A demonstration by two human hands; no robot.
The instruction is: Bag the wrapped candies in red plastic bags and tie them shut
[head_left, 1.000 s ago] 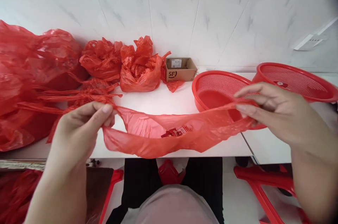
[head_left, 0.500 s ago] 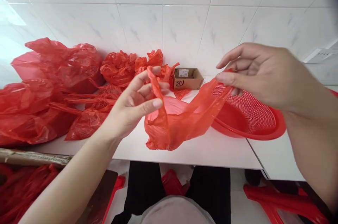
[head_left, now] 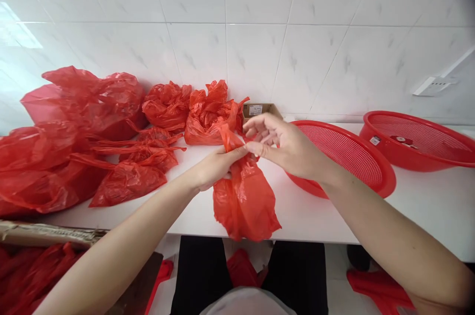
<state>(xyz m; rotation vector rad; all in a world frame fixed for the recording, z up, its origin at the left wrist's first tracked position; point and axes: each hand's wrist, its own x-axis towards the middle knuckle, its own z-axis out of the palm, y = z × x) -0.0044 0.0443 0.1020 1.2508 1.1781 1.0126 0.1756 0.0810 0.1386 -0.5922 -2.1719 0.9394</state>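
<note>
A red plastic bag (head_left: 247, 201) hangs over the table's front edge, its neck bunched up in my left hand (head_left: 218, 164). The thumb and fingers of that hand are closed round the neck. My right hand (head_left: 282, 144) is at the right side of the neck, thumb tip close to my left thumb and fingers curled. Its thumb and fingertips appear to touch the plastic, though what they pinch is too small to tell. The upper end of the bag sticks up between the hands.
Several filled red bags (head_left: 122, 183) cover the table's left part. A small cardboard box (head_left: 256, 109) stands by the wall, behind my right hand. Two red perforated baskets (head_left: 334, 154) are at the right. A carton (head_left: 48, 235) with red plastic is at lower left.
The bag, earlier stretched wide between my two hands, now hangs gathered at its neck. Both hands have come together at the middle, and the view has shifted, showing a second basket.
</note>
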